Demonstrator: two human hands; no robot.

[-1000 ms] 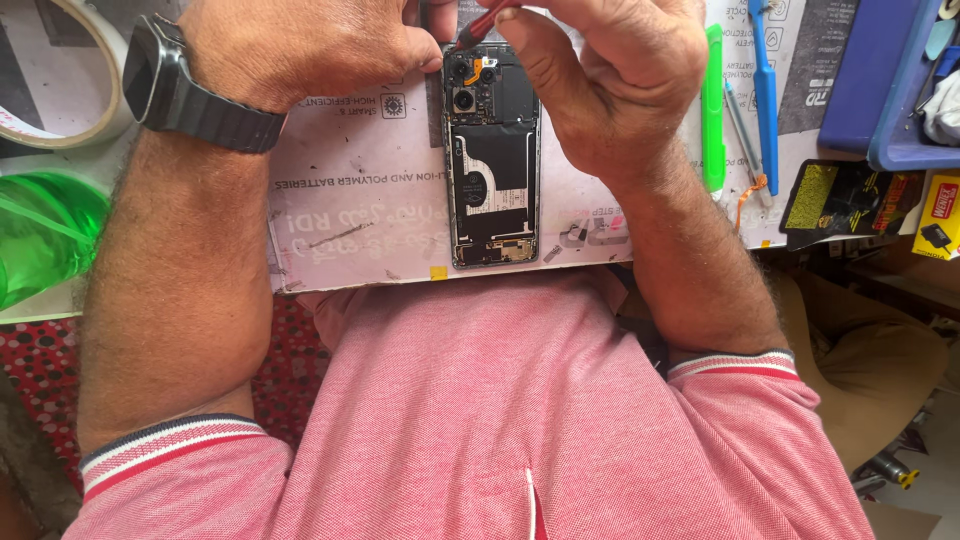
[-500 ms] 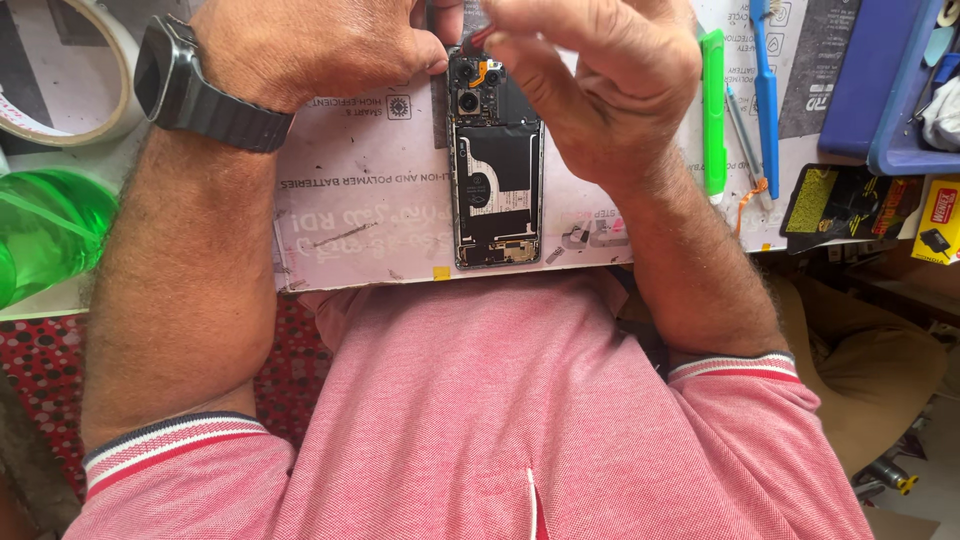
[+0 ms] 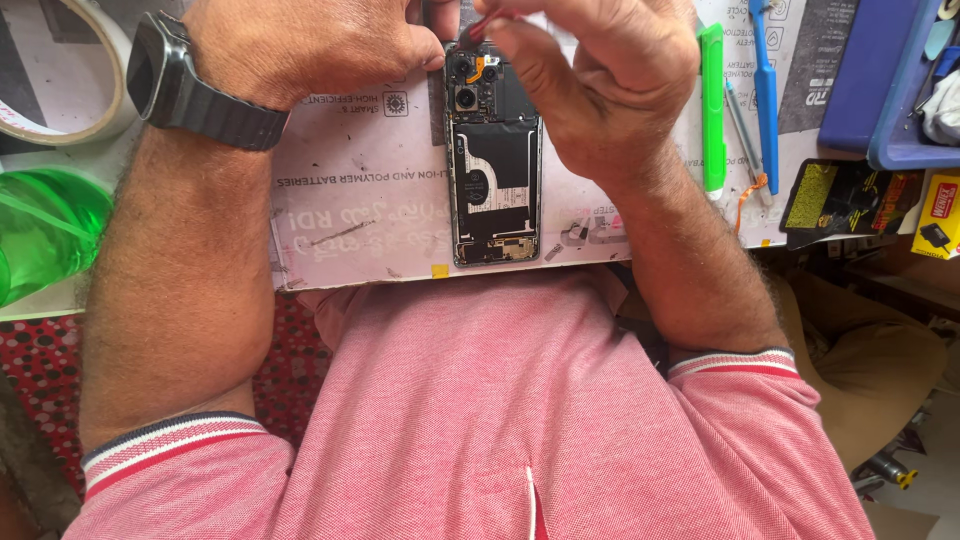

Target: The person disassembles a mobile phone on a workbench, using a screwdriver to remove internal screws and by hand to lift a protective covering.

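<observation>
- The phone [image 3: 494, 160] lies back-open on a pale mat [image 3: 360, 190] on the bench, its long side running away from the person; board, camera modules and a black battery area show inside.
- The left hand [image 3: 310, 45] rests on the mat just left of the phone's top end, fingers curled narrow, the thumb tip touching the phone's upper left edge. Whether it grips the phone or only steadies it cannot be told.
- A dark watch [image 3: 190, 85] sits on the left wrist, further left of the phone.
- The right hand [image 3: 600, 75] hangs over the phone's top right corner, fingers pinched tight on a thin red-tipped tool [image 3: 475, 28], whose tip sits at the phone's top end near the camera modules. Most of the tool is hidden by the fingers.
- Right of the phone, past the right hand, a green tool [image 3: 712, 110] lies along the mat; a blue tool [image 3: 765, 90] lies just beyond it.
- Further right of the phone stand a blue tray [image 3: 905, 90] and a small yellow box [image 3: 938, 215].
- Well left of the phone lies a tape roll [image 3: 60, 80], with a green bottle [image 3: 45, 225] below it at the frame's edge.
- Near the phone's bottom end, small metal parts [image 3: 585, 235] lie on the mat.
</observation>
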